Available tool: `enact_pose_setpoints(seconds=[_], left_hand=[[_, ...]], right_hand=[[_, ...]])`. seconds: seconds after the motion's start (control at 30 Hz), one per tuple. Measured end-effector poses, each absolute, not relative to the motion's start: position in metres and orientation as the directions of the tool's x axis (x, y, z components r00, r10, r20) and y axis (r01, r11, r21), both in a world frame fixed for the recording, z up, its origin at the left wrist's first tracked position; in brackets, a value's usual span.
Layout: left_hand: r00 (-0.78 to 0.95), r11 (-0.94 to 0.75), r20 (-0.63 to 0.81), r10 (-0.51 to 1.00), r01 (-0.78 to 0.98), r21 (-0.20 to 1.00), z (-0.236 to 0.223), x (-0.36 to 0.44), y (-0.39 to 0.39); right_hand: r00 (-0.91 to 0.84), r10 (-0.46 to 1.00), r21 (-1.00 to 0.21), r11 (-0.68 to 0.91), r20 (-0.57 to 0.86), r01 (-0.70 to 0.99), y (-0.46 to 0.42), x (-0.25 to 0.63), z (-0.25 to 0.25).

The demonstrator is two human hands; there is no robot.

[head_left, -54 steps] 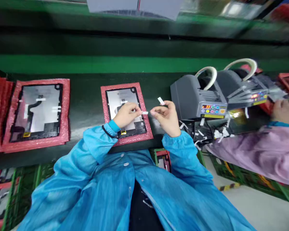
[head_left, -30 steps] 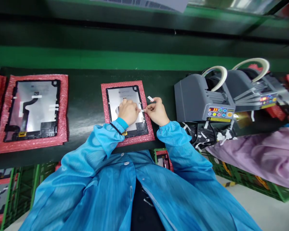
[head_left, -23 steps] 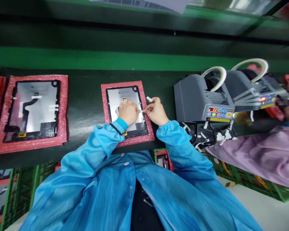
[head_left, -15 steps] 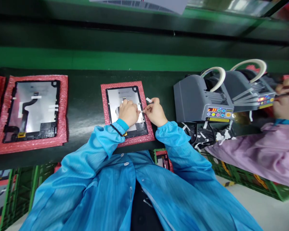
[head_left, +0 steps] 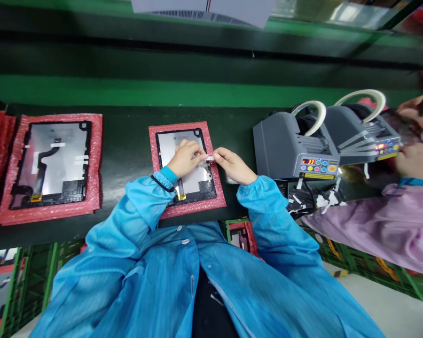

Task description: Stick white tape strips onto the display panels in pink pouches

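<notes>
red display point(head_left: 308, 161) on the nearer grey machine point(head_left: 277, 143) reads "33". yellow label point(head_left: 317, 176) under it: print too small.

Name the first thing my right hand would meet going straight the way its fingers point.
The white strip first, then probably the left hand; how they sit in depth is unclear.

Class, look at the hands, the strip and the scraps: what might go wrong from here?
1. The strip is pinched between left hand and right hand, so it might crease or stick to a finger.
2. The left hand covers part of the panel; contact might smudge it.
3. Scraps lie near the lilac sleeve and might cling.
</notes>
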State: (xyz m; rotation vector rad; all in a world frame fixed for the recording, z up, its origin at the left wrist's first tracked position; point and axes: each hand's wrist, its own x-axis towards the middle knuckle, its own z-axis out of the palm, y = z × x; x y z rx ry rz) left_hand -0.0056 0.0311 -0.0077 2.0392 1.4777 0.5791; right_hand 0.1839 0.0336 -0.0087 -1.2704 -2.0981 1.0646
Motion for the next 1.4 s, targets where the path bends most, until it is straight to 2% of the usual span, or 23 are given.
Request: enact_pose_setpoints(seconds=[0.1,0.23,0.3,0.4,0.5,0.63,0.77,0.97,1.17,1.3,1.4], left_hand=[[0.298,-0.21,-0.029,0.954,0.735,0.645,-0.01,-0.005,0.031],[0.265,-0.154,-0.087,0.96,0.762,0.629,-0.013,-0.006,0.033],[0.265,-0.139,-0.112,0.958,0.769,0.624,-0.012,-0.007,0.034],[0.254,-0.116,-0.154,0.955,0.795,0.595,-0.012,-0.006,0.034],[0.218,-0.094,-0.18,0.959,0.845,0.526,-0.012,-0.001,0.034],[0.198,-0.108,-0.158,0.968,0.888,0.447,-0.016,0.005,0.034],[0.196,-0.126,-0.133,0.972,0.903,0.411,-0.02,0.008,0.032],[0.209,-0.155,-0.104,0.972,0.91,0.386,-0.024,0.009,0.029],[0.176,-0.129,-0.073,0.982,0.897,0.422,-0.02,0.008,0.027],[0.161,-0.115,-0.068,0.985,0.891,0.438,-0.017,0.005,0.026],[0.157,-0.115,-0.064,0.985,0.894,0.434,-0.02,0.008,0.027]], right_hand=[[-0.445,0.896,-0.793,0.266,-0.006,0.548,0.035,0.183,-0.009],[-0.299,0.953,-0.805,0.137,-0.052,0.577,0.038,0.185,-0.013],[-0.291,0.953,-0.827,0.094,-0.086,0.554,0.04,0.183,-0.016],[-0.338,0.939,-0.823,0.144,-0.061,0.549,0.044,0.179,-0.024],[-0.365,0.931,-0.731,0.257,0.013,0.632,0.048,0.175,-0.032],[-0.344,0.938,-0.588,0.307,0.052,0.748,0.049,0.171,-0.039],[-0.333,0.942,-0.517,0.311,0.052,0.798,0.047,0.17,-0.046],[-0.347,0.936,-0.494,0.327,0.054,0.805,0.048,0.169,-0.052],[-0.178,0.984,-0.494,0.154,-0.001,0.856,0.046,0.176,-0.04],[-0.235,0.961,-0.499,0.277,0.146,0.821,0.02,0.175,-0.041],[-0.322,0.928,-0.383,0.37,0.186,0.847,-0.002,0.164,-0.048]])
